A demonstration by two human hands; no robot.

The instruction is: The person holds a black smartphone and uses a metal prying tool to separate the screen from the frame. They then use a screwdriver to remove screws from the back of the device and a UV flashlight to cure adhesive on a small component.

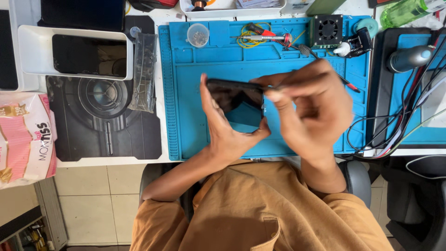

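Observation:
My left hand [222, 128] holds a black smartphone [236, 96] upright above the blue repair mat [195, 111], thumb and fingers around its lower edges. My right hand [312, 104] is at the phone's upper right corner, its fingertips pinched against the top edge. Whether a small tool sits between those fingers I cannot tell. The phone's dark screen faces me.
At the mat's far edge lie a red-handled screwdriver [262, 32], yellow wire, a small round cup [198, 35] and a fan module [328, 29]. A white tray [74, 53], a clear plastic bag [144, 69] and a black pad [104, 118] sit left. Cables [399, 125] trail right.

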